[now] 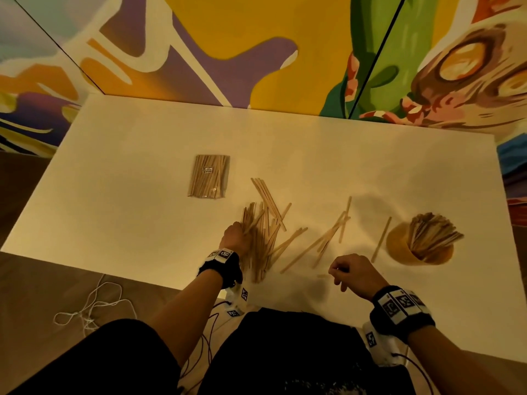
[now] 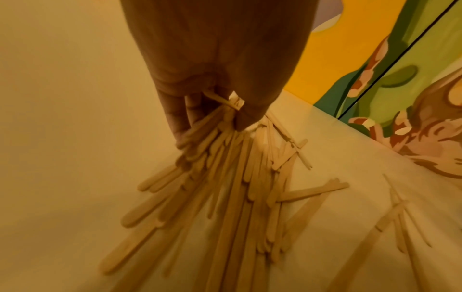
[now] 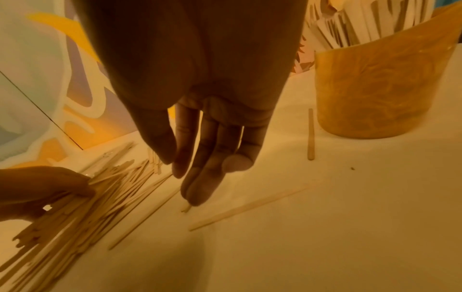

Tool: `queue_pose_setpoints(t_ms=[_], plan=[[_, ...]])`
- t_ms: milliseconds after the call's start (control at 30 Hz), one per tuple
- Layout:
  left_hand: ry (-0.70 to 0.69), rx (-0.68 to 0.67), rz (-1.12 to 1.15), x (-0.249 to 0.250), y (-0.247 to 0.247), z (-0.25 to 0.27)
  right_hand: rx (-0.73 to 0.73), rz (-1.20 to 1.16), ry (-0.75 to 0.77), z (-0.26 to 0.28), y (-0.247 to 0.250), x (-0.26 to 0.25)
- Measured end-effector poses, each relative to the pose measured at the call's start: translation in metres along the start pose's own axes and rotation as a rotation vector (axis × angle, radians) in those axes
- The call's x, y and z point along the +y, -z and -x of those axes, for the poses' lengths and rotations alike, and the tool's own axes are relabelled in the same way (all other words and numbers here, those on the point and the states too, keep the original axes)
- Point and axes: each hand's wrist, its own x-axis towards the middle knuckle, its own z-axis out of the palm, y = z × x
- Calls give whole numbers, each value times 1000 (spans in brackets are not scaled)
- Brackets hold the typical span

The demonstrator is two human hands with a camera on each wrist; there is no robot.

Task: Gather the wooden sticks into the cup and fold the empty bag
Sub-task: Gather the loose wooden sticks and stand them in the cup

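Loose wooden sticks (image 1: 261, 238) lie heaped on the white table (image 1: 128, 223), with more scattered sticks (image 1: 328, 238) to the right. My left hand (image 1: 239, 235) grips the far end of the heap; thumb and fingers curl round a bundle (image 2: 212, 138). My right hand (image 1: 338, 276) hovers over the table's near part, fingers hanging loosely, holding nothing; its fingertips (image 3: 197, 195) are down near one stick's end. An orange cup (image 1: 399, 243) full of sticks (image 1: 430, 232) stands at the right. A clear bag (image 1: 209, 176) packed with sticks lies flat further back.
One stick (image 1: 381, 239) lies just left of the cup (image 3: 375, 94). A painted wall (image 1: 256, 52) rises behind the table's far edge. White cord (image 1: 91, 309) lies on the floor at the left. My dark-clothed lap (image 1: 285, 352) is at the near table edge.
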Motion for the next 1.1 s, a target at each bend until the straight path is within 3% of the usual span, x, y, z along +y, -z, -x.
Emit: queue_pose_setpoints(t_ms=[367, 600, 767, 933, 1100], plan=[[1, -42, 301, -12, 21, 5, 45, -44, -15, 2, 8, 6], [1, -71, 648, -6, 24, 10, 29, -33, -21, 3, 9, 9], [137, -64, 1073, 8, 22, 14, 15, -54, -27, 3, 9, 12], [143, -197, 1474, 38, 26, 25, 9, -65, -30, 5, 9, 15], [93, -360, 1496, 68, 18, 38, 8, -119, -20, 6, 16, 17]])
